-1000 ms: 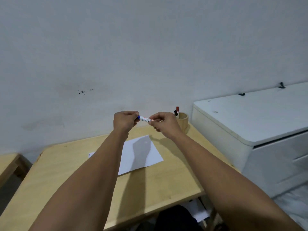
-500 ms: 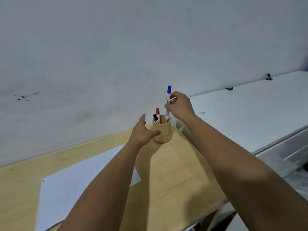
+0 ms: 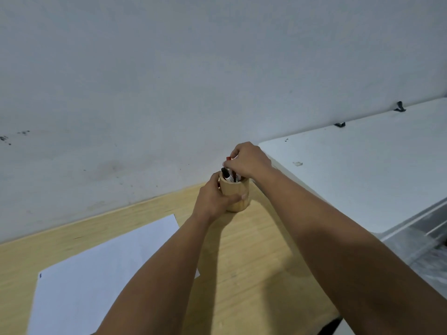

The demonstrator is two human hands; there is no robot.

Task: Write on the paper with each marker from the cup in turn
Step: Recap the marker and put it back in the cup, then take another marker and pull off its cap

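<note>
A round wooden cup (image 3: 238, 191) stands on the wooden desk (image 3: 254, 257) near the wall. My left hand (image 3: 212, 199) wraps around the cup's left side and grips it. Directly above the cup, my right hand (image 3: 246, 160) pinches the top of a red-capped marker (image 3: 228, 158) that stands in the cup. A black-capped marker (image 3: 225, 173) leans in the cup beside it. The blue marker is hidden by my right hand. A white sheet of paper (image 3: 96, 269) lies on the desk at lower left, with a small blue mark at its left corner.
A white cabinet top (image 3: 362, 170) adjoins the desk on the right, slightly higher than the desk. A plain grey wall (image 3: 169, 81) rises right behind the cup. The desk's front edge runs at lower right.
The blue marker went down into the cup and my right hand now pinches the red-capped one. My left hand closed around the cup. The view moved closer.
</note>
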